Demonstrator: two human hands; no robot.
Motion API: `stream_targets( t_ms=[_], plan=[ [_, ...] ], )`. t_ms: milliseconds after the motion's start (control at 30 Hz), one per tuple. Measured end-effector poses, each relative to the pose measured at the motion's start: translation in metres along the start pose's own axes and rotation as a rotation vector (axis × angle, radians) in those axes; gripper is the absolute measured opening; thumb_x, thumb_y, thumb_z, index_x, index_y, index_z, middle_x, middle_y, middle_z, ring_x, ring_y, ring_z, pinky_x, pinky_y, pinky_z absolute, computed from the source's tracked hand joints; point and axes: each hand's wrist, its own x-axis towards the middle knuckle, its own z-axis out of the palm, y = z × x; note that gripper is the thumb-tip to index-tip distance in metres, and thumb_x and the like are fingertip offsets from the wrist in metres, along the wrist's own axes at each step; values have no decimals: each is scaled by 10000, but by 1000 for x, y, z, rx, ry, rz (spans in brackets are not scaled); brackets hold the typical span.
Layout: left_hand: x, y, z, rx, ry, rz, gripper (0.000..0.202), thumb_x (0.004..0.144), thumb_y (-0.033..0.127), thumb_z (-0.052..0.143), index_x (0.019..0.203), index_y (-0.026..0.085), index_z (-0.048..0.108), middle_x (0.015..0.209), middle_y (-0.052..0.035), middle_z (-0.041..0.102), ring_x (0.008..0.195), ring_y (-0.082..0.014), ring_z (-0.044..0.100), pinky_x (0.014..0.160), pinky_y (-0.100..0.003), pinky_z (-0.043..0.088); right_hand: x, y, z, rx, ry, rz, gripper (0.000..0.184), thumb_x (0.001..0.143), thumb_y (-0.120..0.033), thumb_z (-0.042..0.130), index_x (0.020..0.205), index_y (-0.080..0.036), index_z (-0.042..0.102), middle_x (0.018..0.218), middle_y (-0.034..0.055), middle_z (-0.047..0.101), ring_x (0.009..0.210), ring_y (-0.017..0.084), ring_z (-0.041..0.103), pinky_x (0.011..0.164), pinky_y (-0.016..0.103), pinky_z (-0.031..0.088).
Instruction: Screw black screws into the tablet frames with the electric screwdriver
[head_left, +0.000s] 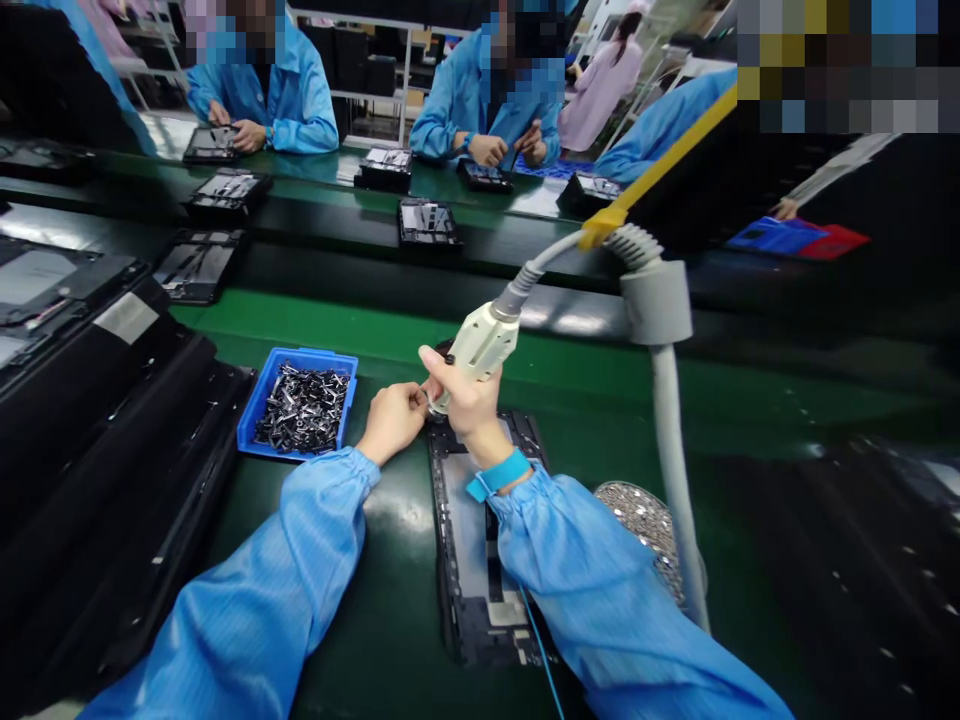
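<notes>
My right hand (469, 395) is closed around a cream handheld power tool (484, 342), with a grey cable leaving its top. Its lower end points at the far edge of an open tablet-like device (465, 520), which lies flat beneath my right forearm. Beside the tool's tip, my left hand (397, 415) has its fingers pinched together; whatever is in them is too small to make out. A blue tray (349, 405) of small black and silver parts sits left of my left hand. A round dish (637, 520) of tiny metal pieces is partly hidden behind my right sleeve.
A thick grey hose (671, 450) rises at the right, near a yellow bar (675, 150). Stacked dark device panels (97, 450) fill the left side. Beyond, a line carries several devices (429, 222), and co-workers in blue (300, 100) sit across it.
</notes>
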Motion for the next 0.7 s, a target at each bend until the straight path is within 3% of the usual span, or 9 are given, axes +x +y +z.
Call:
stream_targets(
  t_ms=[233,300,367,467,533,567,633,700],
  plan=[
    [2,-5,3,60,16,11,163,882,97,628,750,170,692,761,-38,732,763,-187,652,662,-262,345,-1,-1,5,88,89,8,357,683,-413,839,544,-225,568,474,-43,545,419,120,494,471,296,451],
    [5,-6,-1,85,29,16,154,884,132,662,737,170,689,732,-29,724,731,-179,657,653,-255,371,-1,-20,4,167,114,-44,371,698,-414,833,538,-229,554,450,-56,516,407,115,491,500,303,492],
    [7,-3,-7,117,47,31,160,882,178,700,723,170,684,702,-22,709,690,-174,655,649,-256,411,-5,-50,-4,295,107,-131,304,731,-429,827,634,-222,627,429,-83,480,386,110,471,516,307,516],
    [-12,8,-7,182,134,87,83,901,226,693,853,168,728,915,-74,757,839,-214,706,772,-311,514,-25,-95,-31,439,70,-219,275,782,-443,825,903,-215,732,424,-113,448,360,104,437,489,292,497],
    [-48,10,11,248,211,250,177,929,249,655,1070,184,742,1216,-131,733,1101,-271,692,941,-399,541,-48,-112,-59,433,38,-193,293,813,-454,825,955,-212,741,435,-107,446,366,104,435,459,277,457],
    [-72,6,25,305,248,421,248,950,275,633,1165,199,728,1326,-149,696,1208,-297,656,1000,-441,538,-62,-116,-75,399,16,-156,305,821,-465,830,963,-209,743,453,-94,460,386,110,453,453,274,440],
    [-123,-10,60,443,209,805,375,967,341,617,1319,226,675,1428,-143,661,1296,-310,619,1063,-470,532,-92,-114,-106,302,-23,-76,341,825,-499,833,967,-204,737,483,-69,481,427,134,487,444,283,428],
    [-159,-33,90,597,293,1161,371,975,371,612,1311,232,681,1383,-118,703,1318,-330,612,1087,-497,521,-122,-107,-131,221,15,-2,346,842,-515,820,958,-203,725,507,-52,493,448,143,488,445,292,419]
  ],
)
